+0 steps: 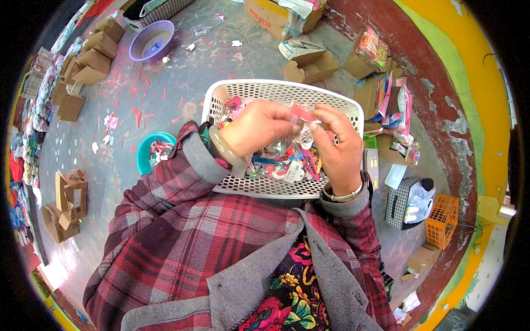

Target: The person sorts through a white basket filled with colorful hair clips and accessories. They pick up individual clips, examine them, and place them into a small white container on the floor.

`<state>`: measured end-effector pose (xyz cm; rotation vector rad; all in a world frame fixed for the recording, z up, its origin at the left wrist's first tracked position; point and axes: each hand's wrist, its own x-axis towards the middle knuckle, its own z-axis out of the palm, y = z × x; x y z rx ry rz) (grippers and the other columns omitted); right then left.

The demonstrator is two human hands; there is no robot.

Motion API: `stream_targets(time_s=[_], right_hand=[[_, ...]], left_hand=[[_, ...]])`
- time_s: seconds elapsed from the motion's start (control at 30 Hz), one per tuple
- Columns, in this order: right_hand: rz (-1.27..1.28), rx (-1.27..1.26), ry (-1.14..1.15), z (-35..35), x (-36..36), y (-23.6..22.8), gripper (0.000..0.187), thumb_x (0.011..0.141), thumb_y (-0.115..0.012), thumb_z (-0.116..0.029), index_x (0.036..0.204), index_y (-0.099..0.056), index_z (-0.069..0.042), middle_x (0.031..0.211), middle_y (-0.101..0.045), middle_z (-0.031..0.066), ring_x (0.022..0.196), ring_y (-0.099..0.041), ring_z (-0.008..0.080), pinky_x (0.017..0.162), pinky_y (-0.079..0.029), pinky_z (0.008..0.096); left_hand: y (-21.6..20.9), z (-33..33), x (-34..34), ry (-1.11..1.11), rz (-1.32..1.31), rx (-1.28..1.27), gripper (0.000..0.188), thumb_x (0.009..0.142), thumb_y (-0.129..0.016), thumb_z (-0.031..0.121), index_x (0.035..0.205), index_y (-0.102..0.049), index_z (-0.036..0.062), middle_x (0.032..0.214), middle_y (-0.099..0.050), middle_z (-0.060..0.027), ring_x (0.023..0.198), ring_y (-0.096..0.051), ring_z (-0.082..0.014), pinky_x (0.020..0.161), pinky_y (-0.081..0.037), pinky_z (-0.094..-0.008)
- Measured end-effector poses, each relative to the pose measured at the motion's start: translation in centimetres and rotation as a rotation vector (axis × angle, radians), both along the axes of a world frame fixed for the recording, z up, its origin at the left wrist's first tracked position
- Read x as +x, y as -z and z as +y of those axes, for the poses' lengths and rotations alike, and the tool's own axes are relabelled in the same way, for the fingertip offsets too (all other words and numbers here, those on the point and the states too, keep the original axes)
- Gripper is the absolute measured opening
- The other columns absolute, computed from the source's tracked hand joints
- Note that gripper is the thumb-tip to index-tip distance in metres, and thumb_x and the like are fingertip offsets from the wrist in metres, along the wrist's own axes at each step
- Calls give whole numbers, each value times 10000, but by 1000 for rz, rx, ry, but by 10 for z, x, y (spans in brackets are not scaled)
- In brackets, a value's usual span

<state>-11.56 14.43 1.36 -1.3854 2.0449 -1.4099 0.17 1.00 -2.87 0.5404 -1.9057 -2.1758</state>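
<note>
My left hand [256, 127] and my right hand [339, 149] meet over a white plastic basket [281, 84] with holes in its walls. Between their fingertips is a small flat red piece [301, 112], perhaps a card or strip; its exact kind is too small to tell. Both hands are closed in a pinch on it, the left fingers slightly blurred. Below, the basket holds a jumble of small colourful trinkets [295, 170], with pink, blue and white pieces among them. A pink flower-shaped piece [234, 103] lies near the far left corner, beyond my left wrist.
A teal basin [144, 157] with red and white bits stands left of the basket. Farther off is a purple basin [152, 41]. Red scraps [138, 116] litter the floor. Cardboard boxes [312, 66], a checkered bag [400, 204] and an orange crate [441, 220] stand around.
</note>
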Motion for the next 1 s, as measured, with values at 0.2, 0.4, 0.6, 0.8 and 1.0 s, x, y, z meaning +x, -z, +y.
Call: stream_targets(time_s=[0.2, 0.4, 0.6, 0.8, 1.0], right_hand=[[-618, 169, -81, -1, 1, 20, 348, 821, -648, -192, 1035, -541, 61, 927, -623, 110, 830, -583, 136, 690, -483, 258], [-848, 287, -239, -4, 7, 14, 296, 848, -608, -209, 981, -576, 53, 855, -634, 84, 756, -595, 133, 676, -483, 250], [-995, 333, -225, -4, 4, 12, 238, 864, -582, -193, 944, -598, 31, 831, -644, 82, 736, -603, 122, 654, -477, 236], [-910, 172, -103, -4, 2, 23, 215, 839, -612, -168, 939, -625, 22, 802, -635, 44, 685, -572, 87, 618, -456, 212], [-778, 177, -92, -2, 2, 16, 170, 808, -624, -107, 904, -648, 32, 760, -632, 30, 664, -547, 68, 600, -438, 203]], left_hand=[[-35, -4, 2, -110, -74, 306, 173, 866, -567, 170, 989, -632, 66, 736, -611, 32, 412, -397, -3, 343, -290, -154], [-28, -5, 2, -161, -25, 389, 186, 880, -549, 161, 1014, -615, 50, 738, -624, 19, 378, -379, 9, 319, -282, -145], [-23, -8, 2, -129, 21, 435, 198, 882, -543, 144, 1037, -604, 37, 732, -622, 12, 380, -376, 9, 322, -286, -145], [-25, -5, 2, -89, -65, 385, 175, 866, -568, 133, 996, -619, 28, 709, -603, 24, 414, -380, 12, 348, -272, -142], [-32, -4, 3, -70, -52, 429, 206, 866, -564, 125, 1040, -621, 31, 799, -624, 20, 479, -417, 18, 377, -305, -124]])
